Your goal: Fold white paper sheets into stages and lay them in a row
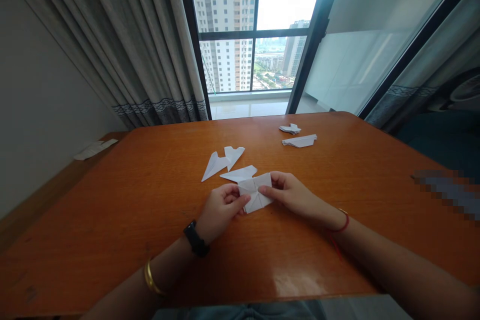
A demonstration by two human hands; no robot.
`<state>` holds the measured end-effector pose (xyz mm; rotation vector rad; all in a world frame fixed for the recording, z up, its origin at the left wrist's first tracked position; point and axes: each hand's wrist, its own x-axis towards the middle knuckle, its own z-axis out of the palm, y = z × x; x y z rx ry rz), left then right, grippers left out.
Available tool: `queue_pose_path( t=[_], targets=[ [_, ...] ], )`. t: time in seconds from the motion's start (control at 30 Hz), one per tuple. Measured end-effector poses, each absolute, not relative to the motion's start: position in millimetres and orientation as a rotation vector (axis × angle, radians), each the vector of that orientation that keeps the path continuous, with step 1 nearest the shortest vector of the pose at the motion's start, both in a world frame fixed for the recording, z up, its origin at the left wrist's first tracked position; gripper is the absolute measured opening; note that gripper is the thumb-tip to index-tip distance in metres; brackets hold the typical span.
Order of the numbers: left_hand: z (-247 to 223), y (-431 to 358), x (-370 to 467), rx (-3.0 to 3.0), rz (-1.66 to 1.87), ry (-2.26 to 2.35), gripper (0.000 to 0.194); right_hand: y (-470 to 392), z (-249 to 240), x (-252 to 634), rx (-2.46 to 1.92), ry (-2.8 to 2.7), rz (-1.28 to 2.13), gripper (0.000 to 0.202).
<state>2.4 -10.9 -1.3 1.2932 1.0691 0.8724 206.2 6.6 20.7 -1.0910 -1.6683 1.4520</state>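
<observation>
A small white folded paper [256, 198] with creases meeting near its middle is held between both hands, just above the wooden table [157, 180]. My left hand [221, 210] pinches its lower left side, thumb on top. On the upper right side, my right hand [292, 193] grips it with the thumb across the face and fingers behind. Right behind it lies a folded paper plane [239, 174], partly covered by the held paper. Two more paper planes, one [215, 165] pointing towards me and another [233, 156] beside it, lie farther left.
Towards the back right lie a long folded paper piece [300, 141] and a smaller folded paper bundle [290, 129]. A flat white paper [95, 149] rests at the far left edge. A blurred-out object [450, 192] is at the right. Beyond the table are a curtain and window.
</observation>
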Motion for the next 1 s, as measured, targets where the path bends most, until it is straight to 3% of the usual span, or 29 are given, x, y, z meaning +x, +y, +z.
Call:
queue_pose_path(
  t=[0.1,0.27,0.43,0.63,0.83,1.0],
  targets=[
    [-2,-11,3,1.292,0.934,1.072,0.035,31,29,250,-1.235,-1.736,1.319,0.03],
    [-4,-12,4,1.337,0.919,1.077,0.034,73,24,344,-1.854,-1.65,1.061,0.035],
    [-4,-13,4,1.402,0.923,1.09,0.032,91,4,376,-2.223,-1.775,0.737,0.029],
    [-6,-12,3,1.445,0.953,1.094,0.031,98,-4,381,-2.263,-1.867,0.533,0.029],
    [-5,-14,4,1.433,0.982,1.082,0.035,85,9,373,-2.248,-1.947,0.184,0.077],
    [-4,-14,3,1.446,0.987,1.084,0.036,73,9,350,-2.119,-2.33,0.18,0.061]
  ],
)
